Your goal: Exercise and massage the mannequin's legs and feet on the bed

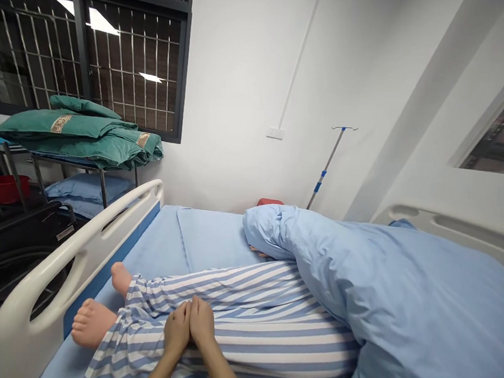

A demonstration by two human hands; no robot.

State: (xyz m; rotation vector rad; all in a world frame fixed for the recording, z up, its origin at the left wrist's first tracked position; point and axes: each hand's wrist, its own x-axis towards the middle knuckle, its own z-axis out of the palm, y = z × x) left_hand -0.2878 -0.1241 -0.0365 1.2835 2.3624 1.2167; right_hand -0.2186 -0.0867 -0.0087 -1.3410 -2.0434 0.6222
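Observation:
My left hand point(177, 326) and my right hand point(202, 321) are held side by side, touching, with the fingers curled in. They are over the lower legs of blue-and-white striped trousers point(274, 338), and I see nothing held in either one. Whether they rest on the cloth or hover just above it, I cannot tell. The trousers are on a lying figure whose bare feet point(92, 323) look like a manikin's. A light blue quilt point(385, 283) is bunched over the upper legs and covers the rest of the body. Fingertips point(259, 252) peek out from under its edge.
The bed has a cream footboard point(41, 276) at left and a headboard point(443, 220) at right. Folded green quilts point(89, 133) lie on a rack beyond the footboard, near a red basin point(5, 188) and black wheelchair point(13, 244). An IV pole point(327, 166) stands behind the bed.

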